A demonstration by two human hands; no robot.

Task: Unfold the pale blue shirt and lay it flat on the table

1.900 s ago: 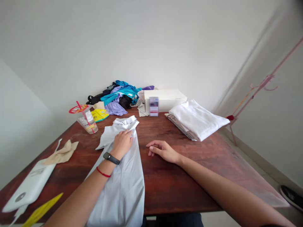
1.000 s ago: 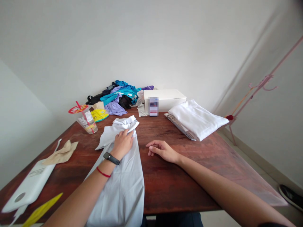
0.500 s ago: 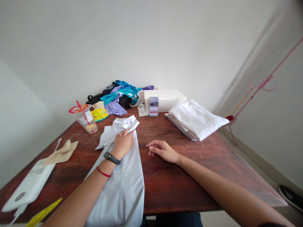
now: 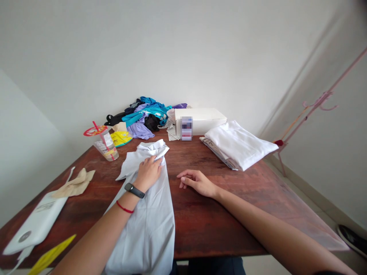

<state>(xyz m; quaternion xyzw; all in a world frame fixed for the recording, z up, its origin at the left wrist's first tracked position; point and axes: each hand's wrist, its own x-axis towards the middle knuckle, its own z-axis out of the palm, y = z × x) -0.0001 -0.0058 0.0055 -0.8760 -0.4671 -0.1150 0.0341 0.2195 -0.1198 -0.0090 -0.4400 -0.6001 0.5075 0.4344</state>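
A pale blue-white shirt [image 4: 149,225] lies lengthwise on the dark wooden table [image 4: 218,214], folded narrow, with its collar [image 4: 153,148] at the far end and its hem hanging over the near edge. My left hand [image 4: 148,172], with a black band and a red string on the wrist, rests flat on the shirt just below the collar, fingers pressing the cloth. My right hand [image 4: 197,182] lies on the bare wood right of the shirt, fingers loosely curled, holding nothing.
A folded white cloth stack [image 4: 239,145] sits at the right, a white box [image 4: 200,118] and a heap of coloured clothes [image 4: 146,116] at the back. A plastic cup [image 4: 105,147], beige cloth [image 4: 75,184] and white device [image 4: 37,225] lie left. A pink rack [image 4: 318,101] stands right.
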